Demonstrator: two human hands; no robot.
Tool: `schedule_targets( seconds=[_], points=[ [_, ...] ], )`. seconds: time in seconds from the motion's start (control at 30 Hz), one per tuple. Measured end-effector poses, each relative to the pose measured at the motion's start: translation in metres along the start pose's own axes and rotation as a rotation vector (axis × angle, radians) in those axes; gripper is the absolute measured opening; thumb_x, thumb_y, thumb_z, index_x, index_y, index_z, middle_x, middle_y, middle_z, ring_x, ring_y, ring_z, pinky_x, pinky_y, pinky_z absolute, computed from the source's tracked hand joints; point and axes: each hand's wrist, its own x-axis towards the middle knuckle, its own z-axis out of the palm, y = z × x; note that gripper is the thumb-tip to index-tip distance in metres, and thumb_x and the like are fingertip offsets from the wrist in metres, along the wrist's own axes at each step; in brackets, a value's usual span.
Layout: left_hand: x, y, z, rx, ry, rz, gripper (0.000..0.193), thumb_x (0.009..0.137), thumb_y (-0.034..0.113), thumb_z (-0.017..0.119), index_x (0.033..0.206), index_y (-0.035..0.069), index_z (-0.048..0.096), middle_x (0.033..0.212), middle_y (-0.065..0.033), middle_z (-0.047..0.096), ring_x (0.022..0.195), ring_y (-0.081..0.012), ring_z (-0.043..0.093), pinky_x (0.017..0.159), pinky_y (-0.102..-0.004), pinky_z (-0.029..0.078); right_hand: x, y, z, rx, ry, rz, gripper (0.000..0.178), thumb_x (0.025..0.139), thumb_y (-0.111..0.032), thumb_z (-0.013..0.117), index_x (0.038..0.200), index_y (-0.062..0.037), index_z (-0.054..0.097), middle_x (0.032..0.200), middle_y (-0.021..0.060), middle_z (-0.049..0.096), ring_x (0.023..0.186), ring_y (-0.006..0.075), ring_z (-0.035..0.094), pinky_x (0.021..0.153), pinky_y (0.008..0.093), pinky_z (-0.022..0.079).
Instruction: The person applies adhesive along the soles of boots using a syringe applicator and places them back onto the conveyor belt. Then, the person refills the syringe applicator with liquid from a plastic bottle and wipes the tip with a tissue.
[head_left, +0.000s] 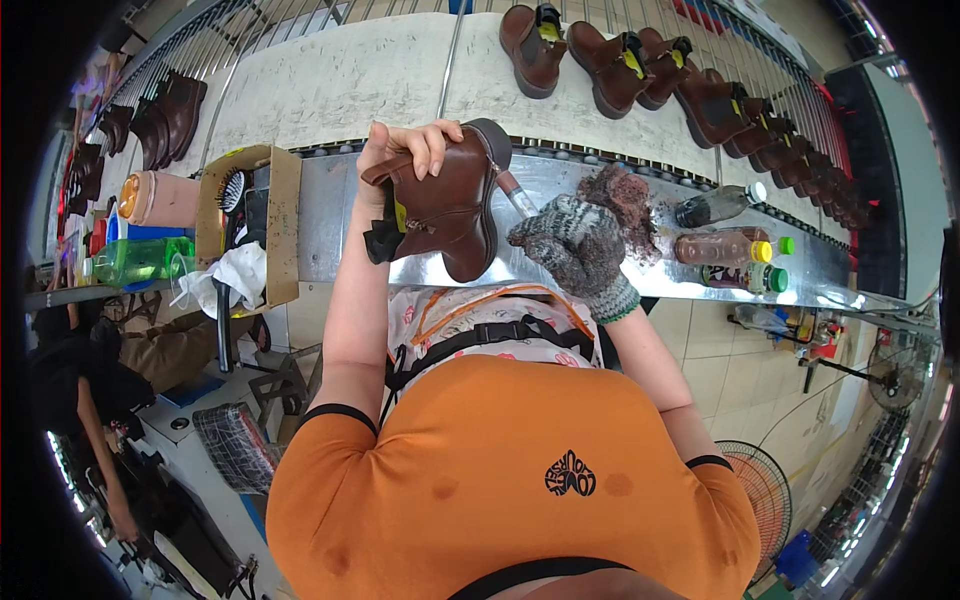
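Orange and wide, the person's shirt (520,440) is closest. Above it, the bare left hand (398,152) has its grip closed on a brown boot (455,205). The boot is held over the shiny silver desk (335,225), with its toe pointing back at the person and its sole facing right. The right hand (575,245) wears a fuzzy grey glove (612,298), and its grip is closed around a small tool (514,192), part brown and part clear. The tool's tip is at the sole's edge, but I can't tell if they touch. Just past the glove sits a messy brown clump (625,205). Bottles (715,247) lie farther right. A cardboard box (285,235) stands left of the boot.
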Motion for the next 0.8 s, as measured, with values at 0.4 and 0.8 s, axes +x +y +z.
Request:
schedule_targets(
  seconds=[0.4, 0.8],
  points=[
    [-0.016, 0.004, -0.037, -0.199, 0.123, 0.048, 0.072, 0.092, 0.063, 0.026, 0.061, 0.007, 0.059, 0.070, -0.0056, 0.051, 0.109, -0.0265, 0.044, 0.102, -0.0431, 0.030, 0.005, 0.026, 0.055, 0.073, 0.092, -0.033, 0.009, 0.076, -0.031, 0.065, 0.077, -0.0227, 0.069, 0.068, 0.0006, 0.055, 0.062, 0.0185, 0.056, 0.057, 0.0314, 0.044],
    [-0.037, 0.006, -0.059, -0.328, 0.241, 0.085, 0.067, 0.091, 0.062, 0.030, 0.064, 0.008, 0.058, 0.074, -0.0045, 0.053, 0.112, -0.0252, 0.043, 0.103, -0.0436, 0.029, 0.001, 0.038, 0.084, 0.159, 0.058, -0.107, 0.016, 0.083, -0.027, 0.057, 0.088, -0.0250, 0.072, 0.071, 0.0030, 0.060, 0.067, 0.0222, 0.058, 0.058, 0.0350, 0.046]
  ],
)
